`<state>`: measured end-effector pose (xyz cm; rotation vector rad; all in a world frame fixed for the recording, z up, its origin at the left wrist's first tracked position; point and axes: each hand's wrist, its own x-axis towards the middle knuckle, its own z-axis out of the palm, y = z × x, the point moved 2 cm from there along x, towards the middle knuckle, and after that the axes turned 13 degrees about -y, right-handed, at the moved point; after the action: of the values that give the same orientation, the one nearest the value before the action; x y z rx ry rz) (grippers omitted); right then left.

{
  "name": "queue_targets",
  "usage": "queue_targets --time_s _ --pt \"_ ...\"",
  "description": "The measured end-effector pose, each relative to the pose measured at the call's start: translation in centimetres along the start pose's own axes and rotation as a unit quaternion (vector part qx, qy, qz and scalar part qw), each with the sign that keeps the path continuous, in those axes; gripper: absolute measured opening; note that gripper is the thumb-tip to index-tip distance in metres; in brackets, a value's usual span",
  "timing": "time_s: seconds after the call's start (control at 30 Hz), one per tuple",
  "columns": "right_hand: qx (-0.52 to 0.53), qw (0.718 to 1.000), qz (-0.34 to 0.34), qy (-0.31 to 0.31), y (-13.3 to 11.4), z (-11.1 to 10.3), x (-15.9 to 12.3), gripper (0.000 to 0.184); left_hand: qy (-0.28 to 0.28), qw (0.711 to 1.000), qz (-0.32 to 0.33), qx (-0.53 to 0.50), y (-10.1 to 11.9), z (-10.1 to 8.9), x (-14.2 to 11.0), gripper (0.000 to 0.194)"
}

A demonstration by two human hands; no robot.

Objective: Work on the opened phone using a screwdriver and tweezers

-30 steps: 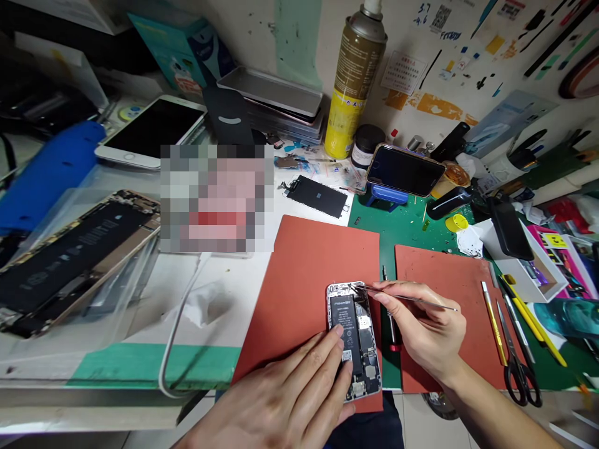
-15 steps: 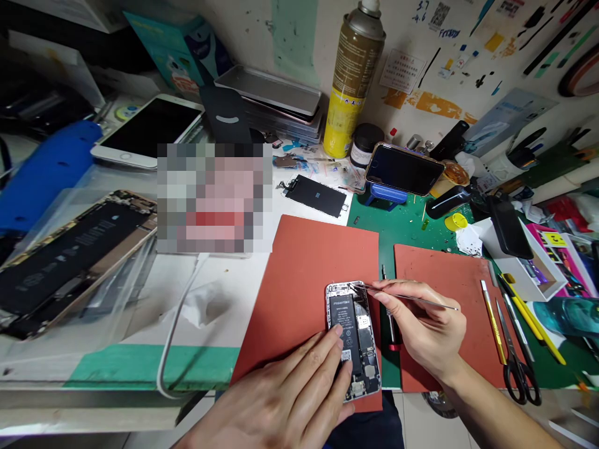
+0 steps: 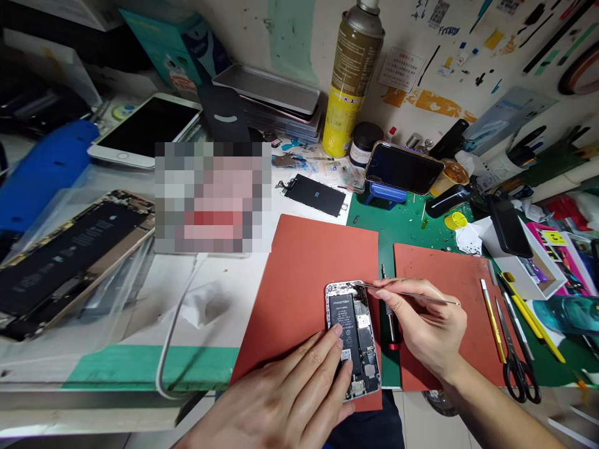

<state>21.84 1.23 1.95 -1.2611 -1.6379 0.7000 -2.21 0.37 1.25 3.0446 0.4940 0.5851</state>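
An opened phone (image 3: 366, 343) lies on a reddish-brown mat, its black battery (image 3: 341, 307) and inner boards exposed. My left hand (image 3: 292, 386) holds it by the lower left, fingers laid over the battery and the side edge; part of the thumb shows by the bottom end. Pinched in my right hand (image 3: 428, 321) are thin metal tweezers (image 3: 416, 295). Their tips touch or hover at the phone's top right corner; what lies between them is too small to make out. A screwdriver (image 3: 390, 321) with a red end lies just right of the phone.
Right of my hand lie black scissors (image 3: 518, 374), a gold-handled tool (image 3: 492, 318) and yellow tools. Behind the mat are a detached dark panel (image 3: 316, 194), a phone on a blue stand (image 3: 384, 193) and a spray can (image 3: 349, 93). Another opened phone (image 3: 79, 243) sits left, near a white cable (image 3: 175, 330).
The tweezer tips have shifted slightly at the phone's top right corner, and the tweezers lie a little flatter. My left hand and the phone stay in place.
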Motion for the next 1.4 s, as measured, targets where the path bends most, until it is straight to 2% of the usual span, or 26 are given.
queue_targets --time_s 0.27,0.53,0.77,1.0,1.23,1.4 --pt "-0.004 1.000 0.014 0.012 -0.3 -0.1 0.3 0.025 -0.006 1.000 0.000 -0.002 -0.1 0.1 -0.2 0.030" --pt "-0.004 1.000 0.014 0.017 -0.5 -0.1 0.3 0.025 0.003 1.000 -0.001 -0.013 -0.2 -0.1 0.5 0.024" --pt "0.024 0.996 0.072 0.044 -0.9 -0.4 0.8 0.011 0.002 1.000 0.012 -0.029 -0.3 -0.2 0.8 0.024" --pt "0.036 0.995 0.085 0.049 -0.6 -0.3 0.8 0.007 -0.001 1.000 0.009 -0.024 -0.3 -0.1 0.6 0.025" --pt "-0.054 0.997 0.016 0.056 -1.6 -2.4 1.6 0.018 0.007 1.000 0.015 -0.021 -0.4 -0.1 0.2 0.024" --pt "-0.112 0.993 -0.040 -0.007 -1.7 -3.4 4.6 0.016 0.014 1.000 0.010 -0.012 -0.4 -0.1 -0.1 0.026"
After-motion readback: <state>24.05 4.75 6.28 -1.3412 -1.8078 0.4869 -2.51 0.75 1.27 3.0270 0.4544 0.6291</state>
